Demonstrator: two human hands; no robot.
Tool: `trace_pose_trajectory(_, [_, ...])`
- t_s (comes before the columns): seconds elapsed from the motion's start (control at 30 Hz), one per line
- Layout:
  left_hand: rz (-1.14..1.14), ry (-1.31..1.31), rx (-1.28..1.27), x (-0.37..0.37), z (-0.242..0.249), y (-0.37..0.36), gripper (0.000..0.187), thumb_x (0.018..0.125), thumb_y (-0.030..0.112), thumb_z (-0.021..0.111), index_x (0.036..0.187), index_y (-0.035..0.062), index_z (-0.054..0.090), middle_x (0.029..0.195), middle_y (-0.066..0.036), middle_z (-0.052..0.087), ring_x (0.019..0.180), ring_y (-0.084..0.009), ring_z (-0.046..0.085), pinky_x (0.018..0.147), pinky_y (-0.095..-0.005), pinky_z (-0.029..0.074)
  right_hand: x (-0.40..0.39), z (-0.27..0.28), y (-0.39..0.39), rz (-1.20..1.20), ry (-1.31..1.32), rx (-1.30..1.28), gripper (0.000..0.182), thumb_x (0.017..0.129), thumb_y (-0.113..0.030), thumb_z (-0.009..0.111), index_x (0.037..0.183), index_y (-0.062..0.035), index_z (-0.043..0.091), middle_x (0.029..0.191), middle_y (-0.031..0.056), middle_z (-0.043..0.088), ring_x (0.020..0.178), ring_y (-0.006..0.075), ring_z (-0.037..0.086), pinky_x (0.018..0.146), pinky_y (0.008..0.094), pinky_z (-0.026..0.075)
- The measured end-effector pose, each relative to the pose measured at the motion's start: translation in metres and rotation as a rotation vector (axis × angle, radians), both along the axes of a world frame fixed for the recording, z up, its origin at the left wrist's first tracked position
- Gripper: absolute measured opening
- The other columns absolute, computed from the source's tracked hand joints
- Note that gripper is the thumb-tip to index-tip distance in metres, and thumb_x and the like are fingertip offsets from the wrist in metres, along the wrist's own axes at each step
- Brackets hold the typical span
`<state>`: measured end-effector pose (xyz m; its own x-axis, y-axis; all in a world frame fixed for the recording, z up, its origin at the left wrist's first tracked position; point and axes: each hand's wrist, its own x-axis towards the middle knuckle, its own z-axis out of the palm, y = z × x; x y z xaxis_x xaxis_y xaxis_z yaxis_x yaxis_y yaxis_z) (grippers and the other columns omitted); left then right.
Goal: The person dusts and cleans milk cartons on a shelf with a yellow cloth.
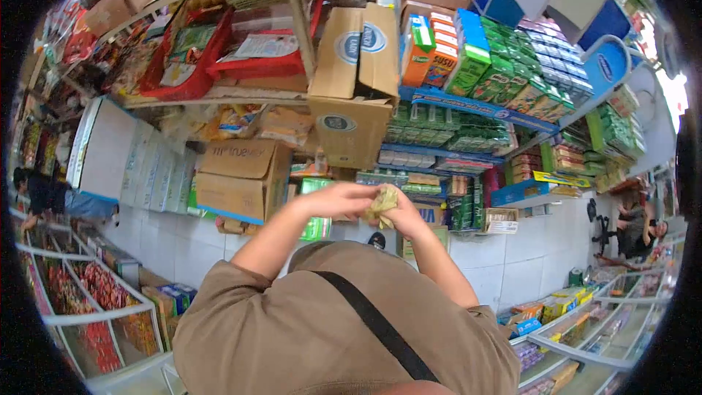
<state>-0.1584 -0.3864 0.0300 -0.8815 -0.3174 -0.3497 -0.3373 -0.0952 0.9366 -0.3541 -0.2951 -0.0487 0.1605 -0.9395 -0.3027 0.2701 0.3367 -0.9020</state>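
Note:
In front of my chest, both hands meet around a crumpled yellowish-green cloth (383,203). My right hand (402,216) is closed around its lower right side. From the left, my left hand (342,200) reaches over and presses its fingers against the cloth's upper left edge. Just beyond my hands is a shelf of green drink cartons (418,182). An opened brown cardboard box (245,179) sits to the left of my left hand.
A tall carton (355,88) stands upright ahead, beside a blue-edged rack of drink packs (479,110). Red baskets (256,66) fill the upper left shelf. Glass cases (95,307) line the lower left. One person (62,201) is far left; another (636,230) sits far right.

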Motion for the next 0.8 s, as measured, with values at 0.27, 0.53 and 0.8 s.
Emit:
trace_pose_trajectory(0.27, [1.013,-0.052,-1.093,0.117,0.069,-0.184,0.036,0.084,0.021,0.059,0.113,-0.0006,0.055,0.111,-0.012,0.057,0.103,-0.0224,0.053,0.09,-0.033,0.04,-0.001,0.022,0.012,-0.354,-0.099,0.051,0.04,0.082,-0.015,0.064,0.117,-0.0082,0.045,0.101,0.005,0.056,0.088,0.016,0.057,0.065,0.0309,0.052])
trace_pose_trajectory(0.53, [0.442,-0.564,-1.54,0.188,0.059,-0.318,0.053,0.075,-0.004,0.05,0.127,0.0056,0.042,0.129,-0.019,0.04,0.119,-0.0353,0.039,0.097,-0.0397,0.036,0.035,0.004,0.043,-0.505,-0.178,0.082,0.036,0.083,-0.011,0.061,0.115,-0.0077,0.045,0.103,0.0058,0.053,0.09,0.0185,0.057,0.064,0.0324,0.052])
trace_pose_trajectory(0.8, [0.268,-0.538,-1.331,0.169,0.072,-0.334,0.046,0.071,0.001,0.055,0.117,0.002,0.053,0.115,-0.02,0.051,0.111,-0.0338,0.047,0.096,-0.0376,0.037,0.057,-0.02,0.077,-0.812,-0.319,0.091,0.033,0.085,-0.014,0.057,0.115,-0.0061,0.044,0.102,0.0068,0.056,0.091,0.0223,0.059,0.066,0.0365,0.053])
